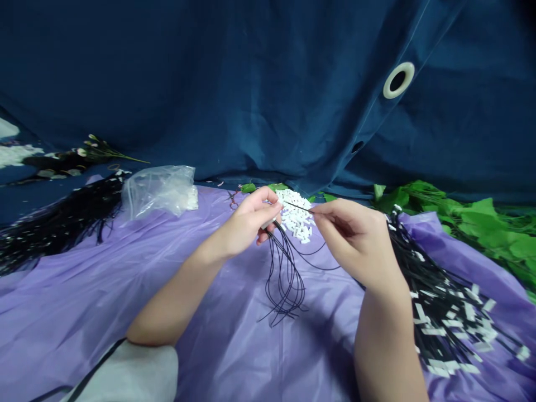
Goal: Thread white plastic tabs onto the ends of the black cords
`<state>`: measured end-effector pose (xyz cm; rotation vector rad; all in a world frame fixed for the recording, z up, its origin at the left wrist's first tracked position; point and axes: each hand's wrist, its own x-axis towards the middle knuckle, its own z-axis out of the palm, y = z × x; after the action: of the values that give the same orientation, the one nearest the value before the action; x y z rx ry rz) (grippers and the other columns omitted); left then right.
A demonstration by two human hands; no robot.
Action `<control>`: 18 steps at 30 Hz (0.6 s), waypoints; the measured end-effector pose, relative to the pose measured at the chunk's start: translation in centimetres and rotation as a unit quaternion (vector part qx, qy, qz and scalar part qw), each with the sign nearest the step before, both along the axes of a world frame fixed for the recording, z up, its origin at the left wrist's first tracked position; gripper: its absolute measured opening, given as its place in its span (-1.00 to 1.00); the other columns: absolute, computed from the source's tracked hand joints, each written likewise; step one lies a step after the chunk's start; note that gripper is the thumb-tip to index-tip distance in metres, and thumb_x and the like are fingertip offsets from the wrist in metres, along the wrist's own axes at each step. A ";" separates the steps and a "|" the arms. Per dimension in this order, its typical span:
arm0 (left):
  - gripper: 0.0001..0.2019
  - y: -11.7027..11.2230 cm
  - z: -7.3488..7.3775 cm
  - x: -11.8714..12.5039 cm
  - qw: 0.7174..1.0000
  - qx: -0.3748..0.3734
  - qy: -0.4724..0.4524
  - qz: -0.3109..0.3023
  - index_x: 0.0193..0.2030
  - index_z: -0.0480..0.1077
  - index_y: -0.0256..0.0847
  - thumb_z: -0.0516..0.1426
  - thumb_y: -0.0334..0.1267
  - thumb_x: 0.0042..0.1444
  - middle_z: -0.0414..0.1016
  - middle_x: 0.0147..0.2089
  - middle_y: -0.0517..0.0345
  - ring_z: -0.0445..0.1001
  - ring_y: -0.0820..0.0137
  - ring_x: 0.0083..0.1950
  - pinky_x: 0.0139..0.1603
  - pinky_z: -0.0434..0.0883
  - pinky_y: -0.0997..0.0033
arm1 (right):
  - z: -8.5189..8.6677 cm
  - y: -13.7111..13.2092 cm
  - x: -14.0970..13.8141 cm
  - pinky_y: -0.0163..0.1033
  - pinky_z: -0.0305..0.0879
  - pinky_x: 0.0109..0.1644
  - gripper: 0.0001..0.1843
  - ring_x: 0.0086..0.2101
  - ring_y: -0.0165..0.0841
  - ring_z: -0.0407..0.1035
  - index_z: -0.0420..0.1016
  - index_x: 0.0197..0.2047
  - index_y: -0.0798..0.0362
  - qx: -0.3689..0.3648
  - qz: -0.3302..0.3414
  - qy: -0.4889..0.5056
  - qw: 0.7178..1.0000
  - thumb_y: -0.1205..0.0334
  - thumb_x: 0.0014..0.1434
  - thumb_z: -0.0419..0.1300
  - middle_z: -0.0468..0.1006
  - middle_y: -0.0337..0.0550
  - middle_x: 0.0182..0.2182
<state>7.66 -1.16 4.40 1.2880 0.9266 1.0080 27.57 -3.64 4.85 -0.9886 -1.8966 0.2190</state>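
Observation:
My left hand [253,216] is closed, fingertips pinched, on a looped bundle of thin black cords [286,279] that hangs below it. A small white piece [269,223] shows between its fingers; its exact kind is unclear. My right hand [355,234] pinches one black cord [298,207] between thumb and forefinger, stretched toward the left fingertips. Another stretch of cord curves slackly between the two hands. Just behind the hands lies a heap of small white pieces [298,228] on a purple cloth or plastic sheet [226,329].
Black cords with white ends [444,312] are piled at right, beside green leaves [473,223]. A clear plastic bag [157,190] and another heap of black cords [71,218] lie left. Scissors [233,200] rest behind my left hand. A blue curtain [201,84] hangs behind everything.

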 end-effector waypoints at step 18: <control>-0.75 -0.1 0.1 -0.1 1.000 0.006 -0.011 -0.010 -0.30 0.17 -0.18 0.16 -0.12 0.15 0.31 -0.43 0.25 0.24 0.60 -0.54 -0.71 0.15 0.68 | -0.1 0.1 -0.5 -0.34 0.11 -0.44 -0.89 -0.55 -0.52 0.14 0.50 -0.34 0.08 0.032 -0.022 -0.003 0.999 0.39 0.17 0.15 0.30 -0.33 -0.58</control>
<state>7.52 -1.24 4.46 1.2909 0.8895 1.0112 27.07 -3.55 4.78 -0.9875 -1.8737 0.1277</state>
